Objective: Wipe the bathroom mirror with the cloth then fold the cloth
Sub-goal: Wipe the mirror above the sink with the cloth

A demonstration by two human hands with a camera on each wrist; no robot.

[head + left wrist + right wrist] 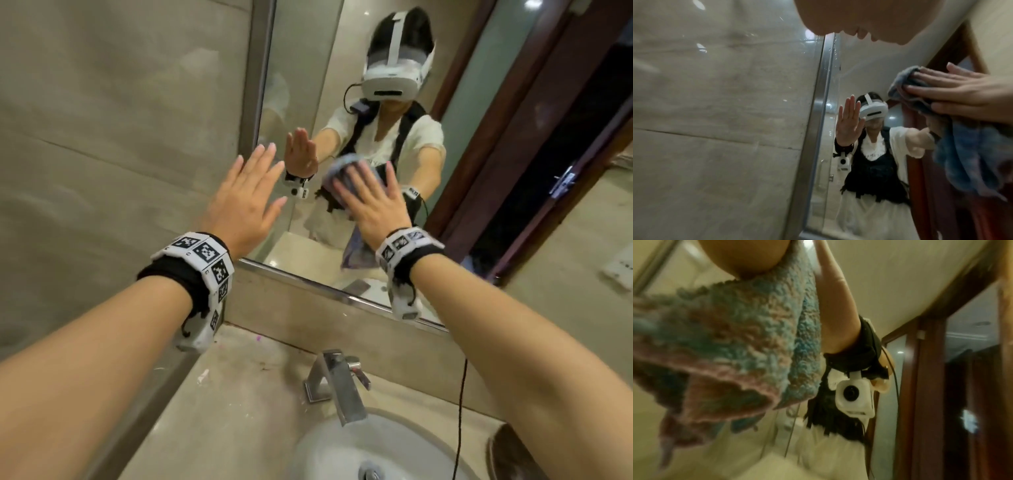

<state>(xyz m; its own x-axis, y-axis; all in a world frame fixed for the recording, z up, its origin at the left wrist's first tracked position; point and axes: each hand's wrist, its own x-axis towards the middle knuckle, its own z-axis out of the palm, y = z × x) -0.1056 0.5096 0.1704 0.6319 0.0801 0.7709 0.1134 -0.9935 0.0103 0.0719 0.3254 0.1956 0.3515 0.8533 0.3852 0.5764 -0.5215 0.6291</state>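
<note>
1. Two hands are raised at the mirror [308,85]; only the right hand [373,202] works. Its fingers are straight and spread, palm flat, pressing the cloth [337,171] against the glass. Nothing is curled round or pinched.
2. The left hand [245,195] is open, fingers straight and together, holding nothing. It sits near the mirror's left frame edge; whether the fingertips touch the glass cannot be told.
3. Step in hand, as judged: wiping, lower part of the mirror. Folding not yet begun.
4. To do it well: keep the palm flat so pressure spreads over the whole pad of cloth; work in overlapping passes; bunch the loose tail under the palm so it does not drag. A flat hand can slip off the cloth, so moderate pressure seems wise.
5. Cloth position: a fluffy blue-and-pink towel, between the right palm and the glass. A bunched edge shows beyond the fingertips; a loose tail hangs below the wrist toward the mirror's lower frame.
6. Below both forearms: faucet [337,383] and basin [318,445].
</note>
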